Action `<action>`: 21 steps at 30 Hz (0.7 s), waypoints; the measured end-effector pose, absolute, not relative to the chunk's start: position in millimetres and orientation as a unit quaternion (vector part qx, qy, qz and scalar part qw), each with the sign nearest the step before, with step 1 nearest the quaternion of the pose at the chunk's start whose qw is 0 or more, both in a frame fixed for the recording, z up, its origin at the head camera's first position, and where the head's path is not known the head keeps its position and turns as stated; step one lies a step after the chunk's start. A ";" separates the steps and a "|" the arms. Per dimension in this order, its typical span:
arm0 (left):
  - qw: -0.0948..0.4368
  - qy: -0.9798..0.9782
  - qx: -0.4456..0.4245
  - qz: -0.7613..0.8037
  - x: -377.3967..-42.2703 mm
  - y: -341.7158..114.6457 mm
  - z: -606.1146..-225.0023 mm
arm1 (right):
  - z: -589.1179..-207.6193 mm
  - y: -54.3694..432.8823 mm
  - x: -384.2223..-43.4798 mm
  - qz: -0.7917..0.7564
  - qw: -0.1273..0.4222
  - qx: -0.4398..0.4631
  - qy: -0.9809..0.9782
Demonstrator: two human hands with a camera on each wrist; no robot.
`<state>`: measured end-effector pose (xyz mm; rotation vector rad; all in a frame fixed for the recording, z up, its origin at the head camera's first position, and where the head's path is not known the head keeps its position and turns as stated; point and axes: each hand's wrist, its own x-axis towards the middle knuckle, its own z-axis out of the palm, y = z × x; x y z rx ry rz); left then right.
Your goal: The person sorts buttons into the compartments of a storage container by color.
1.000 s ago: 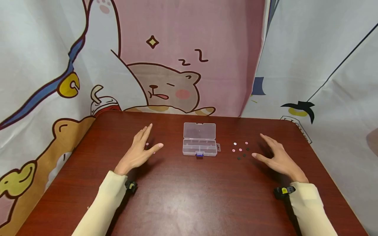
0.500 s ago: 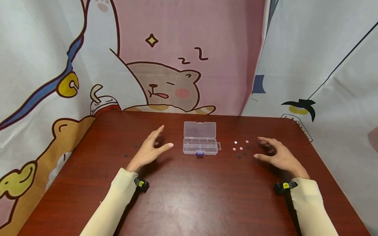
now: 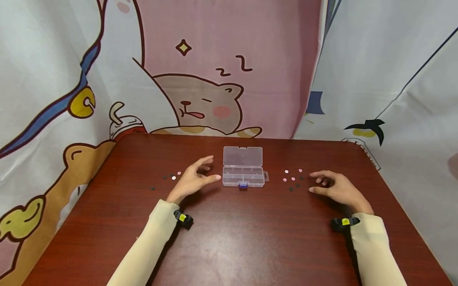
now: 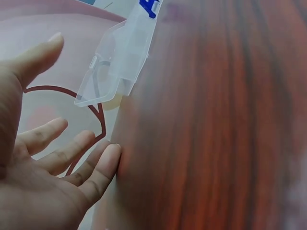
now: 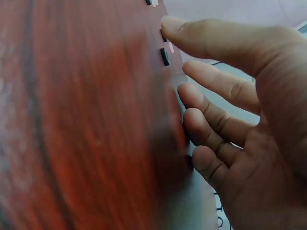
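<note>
Reddish tabletop [image 3: 222, 238] supports an open divided box [image 3: 243, 171] near the left hand [image 3: 192, 179].

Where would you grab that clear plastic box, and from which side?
Probably pinch the box by its left wall, coming from the left, where the left hand is nearest. The lid is open at the back, a blue latch sits in front and a tab juts out right, so the left side looks plainest.

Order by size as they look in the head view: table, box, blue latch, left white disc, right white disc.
1. Table
2. Box
3. Blue latch
4. Left white disc and right white disc: too alike to rank
</note>
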<state>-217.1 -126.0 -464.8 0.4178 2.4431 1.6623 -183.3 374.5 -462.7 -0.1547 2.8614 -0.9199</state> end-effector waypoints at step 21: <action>0.085 0.845 0.149 0.507 -227.1 -105.1 -474.6 | -466.7 377.3 -186.9 -0.332 0.079 -0.032 0.939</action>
